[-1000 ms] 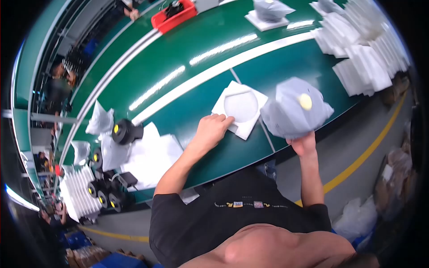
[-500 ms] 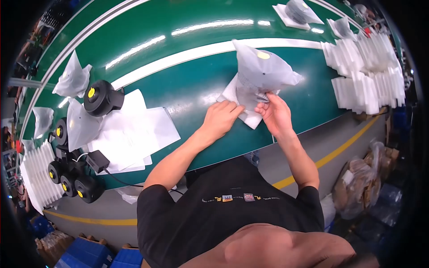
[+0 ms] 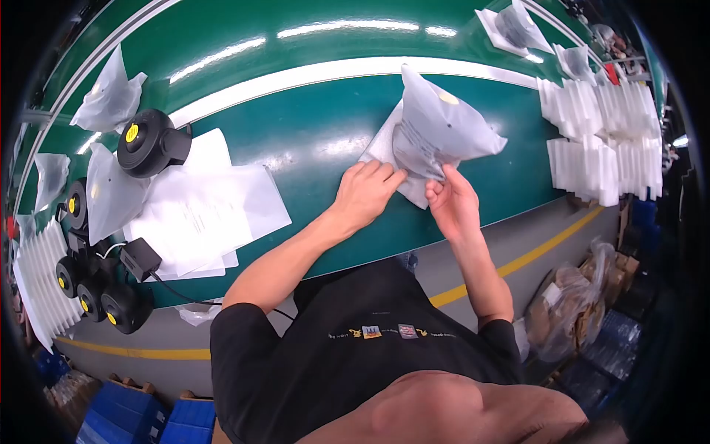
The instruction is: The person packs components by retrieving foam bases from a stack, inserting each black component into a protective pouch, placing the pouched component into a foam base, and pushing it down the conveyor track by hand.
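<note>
In the middle of the bench a frosted plastic bag (image 3: 451,133) stands puffed up, with a dark item and a yellow round label showing through it. It rests on a white foam sheet (image 3: 381,144), whose corner sticks out in front. My left hand (image 3: 370,194) is closed at the sheet's left front edge, fingers curled on it beside the bag. At the bag's lower front edge, my right hand (image 3: 452,203) pinches the plastic between thumb and fingers. What lies under the left fingertips is partly hidden.
Black round devices (image 3: 154,144) with yellow labels, a black adapter (image 3: 140,259) with a cable, and paper sheets (image 3: 200,214) lie at left. Stacked white foam pouches (image 3: 599,140) stand at right. Another bagged item (image 3: 514,29) sits on the far strip.
The view has shifted slightly. The bag's dark, folded lower edge between the hands now shows less, and the bag leans a little more to the right. Both hands stay close to it.
</note>
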The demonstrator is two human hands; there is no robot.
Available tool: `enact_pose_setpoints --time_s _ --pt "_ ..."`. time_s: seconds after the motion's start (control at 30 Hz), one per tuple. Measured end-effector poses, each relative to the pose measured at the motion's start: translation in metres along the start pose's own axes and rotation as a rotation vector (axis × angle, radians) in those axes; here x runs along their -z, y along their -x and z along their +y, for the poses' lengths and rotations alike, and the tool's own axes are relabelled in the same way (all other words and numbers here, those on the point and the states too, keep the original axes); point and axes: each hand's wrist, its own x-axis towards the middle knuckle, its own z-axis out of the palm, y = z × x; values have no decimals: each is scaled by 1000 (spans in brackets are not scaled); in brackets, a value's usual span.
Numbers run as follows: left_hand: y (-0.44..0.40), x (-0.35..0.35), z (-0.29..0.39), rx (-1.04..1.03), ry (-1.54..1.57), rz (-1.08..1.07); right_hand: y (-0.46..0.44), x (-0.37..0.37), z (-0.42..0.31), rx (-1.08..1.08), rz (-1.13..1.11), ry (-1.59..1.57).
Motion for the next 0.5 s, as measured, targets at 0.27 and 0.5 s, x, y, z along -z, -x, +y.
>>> enact_pose_setpoints --time_s 0.27,0.5 --pt "0 2 -3 20 -12 -14 -26 -9 -14 -84 23 170" --pt "0 10 -1 70 128 56 -51 -12 -83 -280 4 1574"
